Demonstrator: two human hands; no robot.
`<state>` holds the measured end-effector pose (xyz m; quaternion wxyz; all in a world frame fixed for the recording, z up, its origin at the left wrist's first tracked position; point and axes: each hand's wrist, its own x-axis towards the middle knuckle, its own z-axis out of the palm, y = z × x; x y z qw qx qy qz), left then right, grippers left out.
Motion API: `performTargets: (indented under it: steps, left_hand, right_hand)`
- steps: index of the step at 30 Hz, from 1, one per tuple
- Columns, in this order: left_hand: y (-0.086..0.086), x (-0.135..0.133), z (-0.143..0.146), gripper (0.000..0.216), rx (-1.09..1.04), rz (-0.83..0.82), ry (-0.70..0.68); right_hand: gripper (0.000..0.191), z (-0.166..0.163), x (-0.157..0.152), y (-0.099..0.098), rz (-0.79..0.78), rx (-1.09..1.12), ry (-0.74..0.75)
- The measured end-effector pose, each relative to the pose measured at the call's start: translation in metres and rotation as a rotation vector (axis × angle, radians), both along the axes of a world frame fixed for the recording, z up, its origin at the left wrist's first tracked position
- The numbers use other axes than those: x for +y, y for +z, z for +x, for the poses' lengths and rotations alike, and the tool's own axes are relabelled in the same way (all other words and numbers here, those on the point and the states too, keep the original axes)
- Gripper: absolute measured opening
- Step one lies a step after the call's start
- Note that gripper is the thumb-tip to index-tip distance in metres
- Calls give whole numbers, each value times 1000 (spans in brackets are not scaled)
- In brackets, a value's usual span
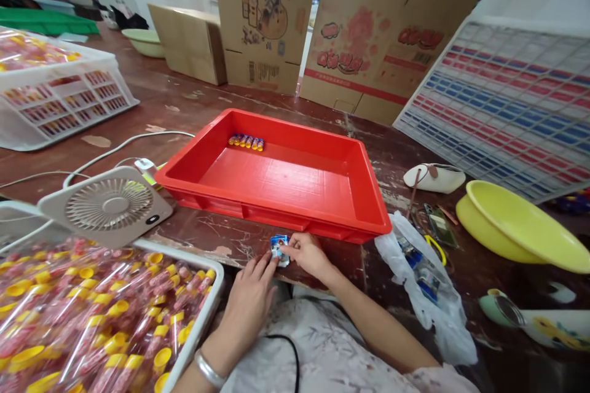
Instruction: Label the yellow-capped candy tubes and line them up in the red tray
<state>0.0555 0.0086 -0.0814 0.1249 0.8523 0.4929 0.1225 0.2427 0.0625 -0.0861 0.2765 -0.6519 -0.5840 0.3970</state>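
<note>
At the packet (278,242) — right hand (310,254) curled

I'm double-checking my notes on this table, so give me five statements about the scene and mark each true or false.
1. The left hand and right hand both touch the small blue-and-white item. True.
2. The row of yellow-ended pieces lies in the near right corner of the red tray. False: it lies toward the far left corner.
3. The fan is right of the red tray. False: it is on the left.
4. The yellow basin is right of the red tray. True.
5. The silver bracelet is by the right hand. False: by the left.
</note>
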Motion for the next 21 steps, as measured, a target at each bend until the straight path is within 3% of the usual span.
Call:
performTargets:
  steps: [10,14,17,21]
  left_hand:
    - [3,-5,3,57,-19,-27,33]
    - [15,-8,-1,53,-104,-32,19]
    - [32,-1,-30,35,-98,-71,96]
    - [48,10,-93,26,150,-186,364]
  right_hand:
    - [35,12,-7,13,3,12,117]
    - [41,20,-13,22,112,-86,171]
    - [35,23,-14,25,141,33,121]
    - [34,18,-13,27,53,322,-27]
